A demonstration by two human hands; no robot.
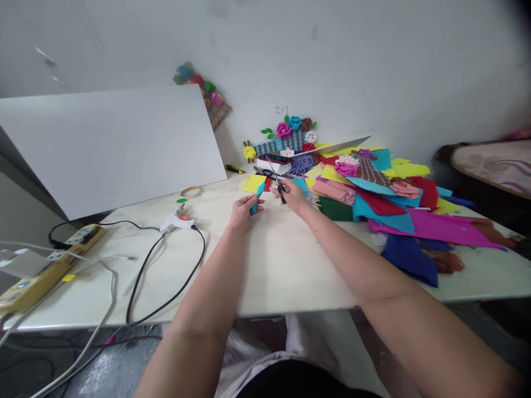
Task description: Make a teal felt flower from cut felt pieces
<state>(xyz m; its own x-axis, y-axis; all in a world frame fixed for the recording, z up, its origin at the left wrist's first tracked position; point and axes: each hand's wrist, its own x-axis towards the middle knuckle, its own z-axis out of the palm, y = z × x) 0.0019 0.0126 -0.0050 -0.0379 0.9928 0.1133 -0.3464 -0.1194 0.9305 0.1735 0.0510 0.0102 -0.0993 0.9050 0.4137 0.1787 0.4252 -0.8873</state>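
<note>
My left hand is closed on a small blue piece of crepe paper over the middle of the table. Just right of it, my right hand grips a pair of scissors by its dark handles, with the blades pointing up and away from me. The blades look apart from the blue piece. Behind my hands lie a yellow paper piece and a bit of red paper. Part of the blue piece is hidden by my left fingers.
A white glue gun with a black cord lies left, near a power strip and a tape roll. Coloured paper sheets pile up at right. A white board leans on the wall; paper flowers stand behind.
</note>
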